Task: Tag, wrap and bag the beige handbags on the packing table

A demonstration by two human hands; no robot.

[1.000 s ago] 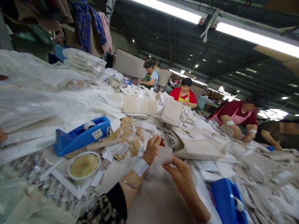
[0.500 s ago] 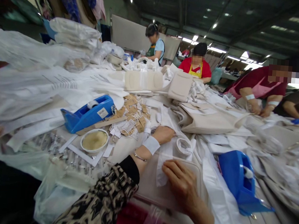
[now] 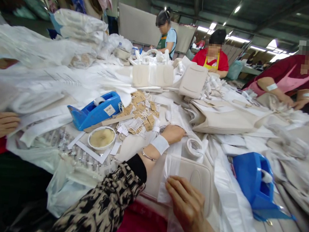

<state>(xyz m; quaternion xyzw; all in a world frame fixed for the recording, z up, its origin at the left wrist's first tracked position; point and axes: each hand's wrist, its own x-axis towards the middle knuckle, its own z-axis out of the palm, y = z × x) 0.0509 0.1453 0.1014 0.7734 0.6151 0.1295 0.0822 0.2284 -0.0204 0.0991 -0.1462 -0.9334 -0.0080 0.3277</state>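
Crowding a table [image 3: 128, 148] under a dark roof [image 3: 220, 8], two blue dispensers [image 3: 97, 110] and one bowl [image 3: 100, 148] flank the nearest beige panel [image 3: 186, 167]; the right hand [image 3: 186, 202], fingers extended, touches its translucent strip [image 3: 172, 164]; the left hand's [image 3: 172, 134] hold is unclear.

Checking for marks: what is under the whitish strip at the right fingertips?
A beige piece shows on both sides of the strip; marks beneath the strip or right hand cannot be judged.

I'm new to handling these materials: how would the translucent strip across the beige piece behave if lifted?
The strip is probably floppy, since it looks like thin film and drapes over the beige piece. It is likely light, being see-through in places. Its sheen hints it might slide, though the right hand is at its lower part.
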